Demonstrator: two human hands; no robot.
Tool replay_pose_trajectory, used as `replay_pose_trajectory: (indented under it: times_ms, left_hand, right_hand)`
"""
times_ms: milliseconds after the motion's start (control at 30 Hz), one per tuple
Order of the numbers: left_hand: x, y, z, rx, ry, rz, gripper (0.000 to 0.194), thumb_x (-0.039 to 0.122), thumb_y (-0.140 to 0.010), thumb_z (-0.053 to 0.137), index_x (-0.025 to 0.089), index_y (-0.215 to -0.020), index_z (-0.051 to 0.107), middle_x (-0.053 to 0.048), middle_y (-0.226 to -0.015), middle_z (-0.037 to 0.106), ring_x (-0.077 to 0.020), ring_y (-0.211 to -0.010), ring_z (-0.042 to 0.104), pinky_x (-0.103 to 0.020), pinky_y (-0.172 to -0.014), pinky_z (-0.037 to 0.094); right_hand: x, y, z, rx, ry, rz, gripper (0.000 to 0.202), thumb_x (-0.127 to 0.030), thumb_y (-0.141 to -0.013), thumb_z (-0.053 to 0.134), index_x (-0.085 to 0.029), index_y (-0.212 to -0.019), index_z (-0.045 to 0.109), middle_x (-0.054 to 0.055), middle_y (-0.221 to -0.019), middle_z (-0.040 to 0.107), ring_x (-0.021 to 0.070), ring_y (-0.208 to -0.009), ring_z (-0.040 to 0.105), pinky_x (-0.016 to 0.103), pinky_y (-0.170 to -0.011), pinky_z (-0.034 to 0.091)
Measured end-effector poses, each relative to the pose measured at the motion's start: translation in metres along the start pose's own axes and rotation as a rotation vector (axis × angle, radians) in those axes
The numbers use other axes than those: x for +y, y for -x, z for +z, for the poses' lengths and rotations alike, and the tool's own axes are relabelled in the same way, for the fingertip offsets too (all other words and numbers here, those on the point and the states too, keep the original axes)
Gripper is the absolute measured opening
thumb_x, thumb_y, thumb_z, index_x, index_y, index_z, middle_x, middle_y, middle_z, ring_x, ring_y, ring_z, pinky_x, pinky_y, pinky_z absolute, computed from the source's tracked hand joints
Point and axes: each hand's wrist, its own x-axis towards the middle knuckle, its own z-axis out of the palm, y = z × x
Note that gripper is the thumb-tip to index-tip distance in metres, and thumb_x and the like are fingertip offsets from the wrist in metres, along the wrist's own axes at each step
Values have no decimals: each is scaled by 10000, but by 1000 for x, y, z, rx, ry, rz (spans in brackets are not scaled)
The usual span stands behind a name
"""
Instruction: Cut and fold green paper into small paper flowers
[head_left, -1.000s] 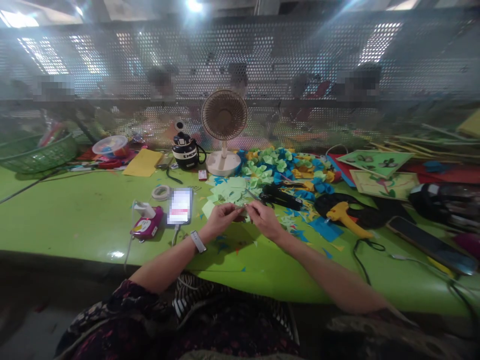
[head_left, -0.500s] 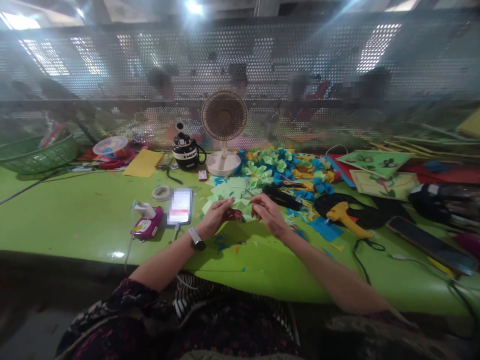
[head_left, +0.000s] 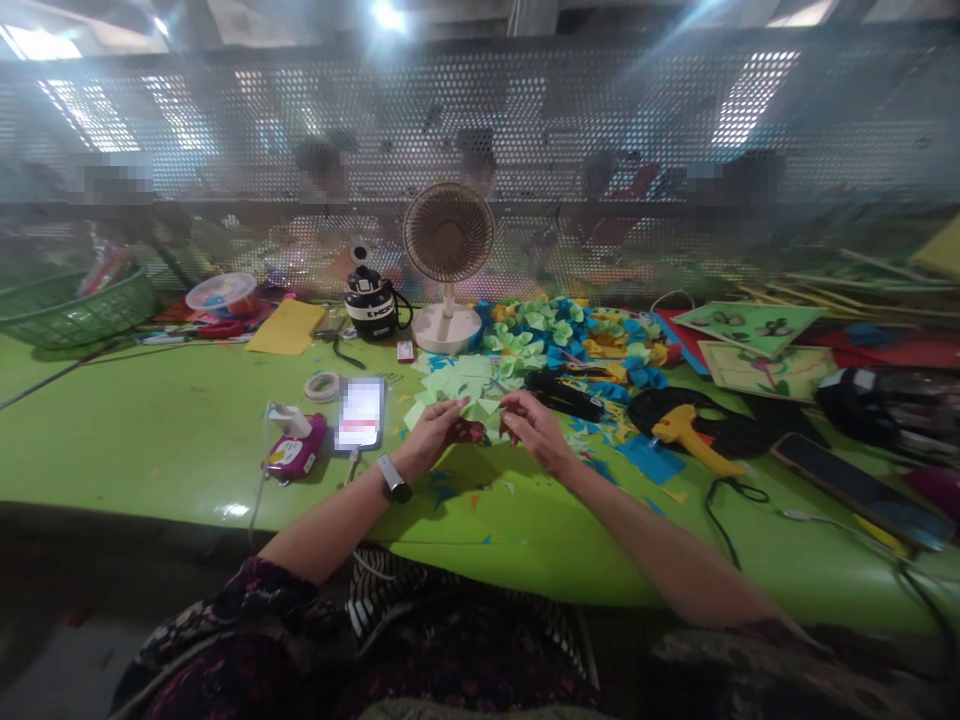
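Green table [head_left: 172, 430], 1 mesh panel [head_left: 420, 110] behind w/ blurred ppl beyond. Far L: 1 green basket [head_left: 90, 312], then 1 round tub [head_left: 221, 293], 1 yellow sheet [head_left: 286, 328]. Nearer: 1 purple unit [head_left: 309, 450] w/ 1 white plug [head_left: 290, 422]; just beyond, 1 tape roll [head_left: 322, 386] beside 1 lit phone [head_left: 360, 415]. Behind: 1 dark bottle [head_left: 370, 305], 1 small box [head_left: 405, 351].

Left hand [head_left: 435, 437], 1 watch [head_left: 394, 478] on wrist: fingers curled at pale green paper [head_left: 480, 408], which lies btw both hands; can't tell if pinched. 1 fan [head_left: 448, 235] stands beyond. Right hand [head_left: 538, 432] apart from left, fingers bent; can't tell if anything's held.

R of that: paper flowers [head_left: 547, 325], many, too heaped to count; 1 black tool [head_left: 566, 393]; 1 blue sheet [head_left: 649, 457]; 1 yellow glue gun [head_left: 690, 435]; 2 decorated cards [head_left: 769, 370], overlapping; 1 dark phone [head_left: 862, 490], far R.
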Motion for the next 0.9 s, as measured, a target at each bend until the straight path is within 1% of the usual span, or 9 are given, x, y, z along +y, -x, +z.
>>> replay_pose_trajectory:
  times_ms: [333,433,500,567,600,667,733,833,900]
  left_hand:
    - [-5,-2,-1,-39,-105,1,436,502,-654,818,115,-791,669,-28,-629,671,-130,-559,649,-263,-635,553]
    - [-9,-3,-1,-27,-206,4,481,560,-640,799,123,-801,678,-12,-623,661,-134,-562,640,-291,-668,562]
    - [-12,-5,-2,-20,-280,19,480,578,-655,775,130,-798,679,-8,-646,661,-136,-589,642,-300,-689,562]
    - [-13,-5,-3,-2,-345,88,448,549,-683,764,139,-845,688,-20,-736,687,-144,-674,657,-294,-719,554]
    - [-13,-5,-4,10,-371,144,425,515,-706,760,146,-906,695,-33,-811,704,-152,-748,666,-290,-754,547]
    - [-9,-2,-5,13,-424,265,401,429,-761,738,170,-1062,686,-63,-975,718,-173,-918,662,-292,-850,520]
    - [-4,3,-4,-48,-480,326,369,378,-817,686,178,-1127,680,-90,-1065,713,-197,-1030,641,-310,-930,488]
    - [2,9,-2,-160,-550,310,354,334,-791,697,167,-1102,703,-114,-1132,700,-225,-1028,645,-320,-893,508]
    - [1,10,-1,-153,-574,302,367,314,-755,721,156,-1086,709,-120,-1123,702,-221,-966,660,-305,-824,530]
  right_hand:
    - [7,-1,2,-12,97,-18,239,-376,-813,518,-184,-953,546,-29,-626,562,118,-495,489,247,-482,413]
    - [9,-1,3,4,243,-74,238,-307,-799,518,-179,-984,596,-17,-644,594,124,-515,496,254,-519,415]
    - [10,-1,4,26,354,-154,234,-264,-793,516,-183,-973,642,23,-747,668,140,-591,547,267,-588,438]
    - [10,-1,4,34,423,-208,235,-254,-795,510,-184,-945,677,53,-835,710,156,-653,583,277,-633,448]
    - [10,-2,3,36,446,-213,238,-257,-795,509,-181,-933,688,55,-826,714,159,-651,585,277,-632,446]
    - [8,-2,0,49,491,-191,236,-269,-787,517,-176,-900,702,37,-720,693,150,-582,553,269,-595,428]
    - [4,-3,-3,71,528,-170,215,-276,-772,529,-175,-843,704,12,-623,652,136,-526,509,260,-568,407]
    - [0,-3,-6,90,553,-162,177,-270,-744,537,-175,-747,687,-6,-556,604,124,-498,478,248,-546,386]
    - [-1,-2,-6,90,562,-153,167,-263,-735,536,-176,-717,676,-10,-541,587,120,-489,471,245,-534,374]
